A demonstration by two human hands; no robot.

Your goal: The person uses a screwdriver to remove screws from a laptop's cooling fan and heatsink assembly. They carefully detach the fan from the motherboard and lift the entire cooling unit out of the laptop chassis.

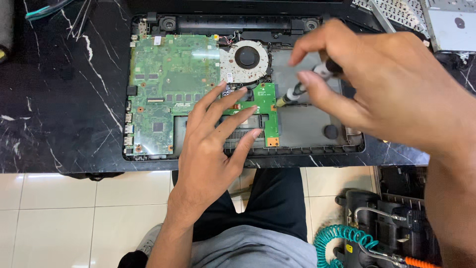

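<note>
Board: green circuit board (pixel 171 79), thin, fragile; hold by edges.
Left hand (pixel 213 144): fingers spread, released, pressing board.
Right hand (pixel 391 89): grasping screwdriver (pixel 302 89).

Repair workshop: opened laptop (pixel 243 84), air compressor (pixel 391 223), coiled hose (pixel 337 238).

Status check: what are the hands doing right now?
Right hand gripping screwdriver, tip down at green circuit board. Left hand flat, fingers pressing board. Nothing blocking.

Bare forearms, grey shirt (pixel 248 248), black trousers (pixel 275 198).
</note>
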